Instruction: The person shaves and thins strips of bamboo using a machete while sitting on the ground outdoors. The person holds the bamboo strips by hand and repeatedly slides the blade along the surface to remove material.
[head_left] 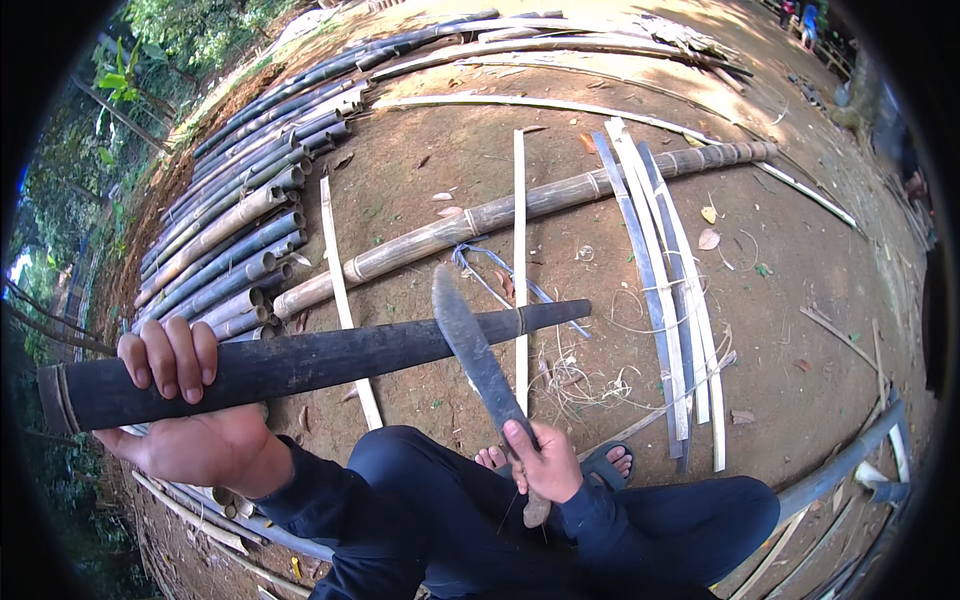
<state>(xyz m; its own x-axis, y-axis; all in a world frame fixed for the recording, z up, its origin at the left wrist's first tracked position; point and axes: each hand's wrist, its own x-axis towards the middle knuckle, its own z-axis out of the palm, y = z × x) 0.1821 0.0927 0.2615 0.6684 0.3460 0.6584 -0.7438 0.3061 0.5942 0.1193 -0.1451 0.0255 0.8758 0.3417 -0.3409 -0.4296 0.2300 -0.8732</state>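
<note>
My left hand [200,420] grips a long, dark split bamboo piece [320,360] near its wide end. The palm is below it and the fingers curl over its upper edge. The piece runs across in front of me, looking narrower toward the right, with a node ring near each end. In my right hand [545,462] is a machete [475,350], held by its handle with the worn blade pointing up and away. Its blade crosses in front of the dark piece; whether they touch, I cannot tell.
A thick bamboo pole [430,238] lies across the dirt beyond my knees. Stacked bamboo poles [225,240] fill the left side. Pale and dark bamboo strips [665,290] lie at right, near tangled thin fibres [590,385] and a blue strap [515,270]. Distant people [808,25] appear at upper right.
</note>
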